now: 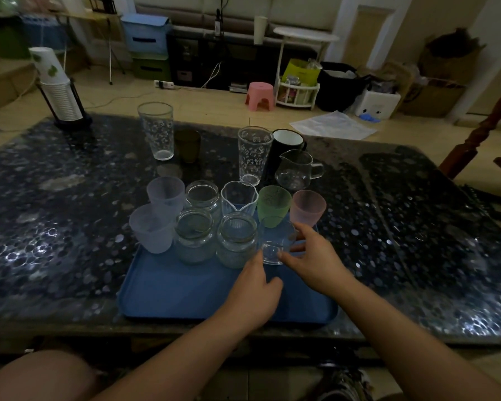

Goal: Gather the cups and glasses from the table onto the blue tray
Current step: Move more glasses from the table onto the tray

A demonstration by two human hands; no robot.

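Nine cups on blue tray (168,287), seemingly empty

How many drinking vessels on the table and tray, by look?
Frosted white cups: 2
Clear jars: 3
Other clear glass vessels: 5
Green cup: 1
Pink cup: 1
Amber cup: 1
Black mug: 1
Total: 14

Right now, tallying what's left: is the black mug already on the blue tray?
No, the black mug stands on the table beyond the blue tray.
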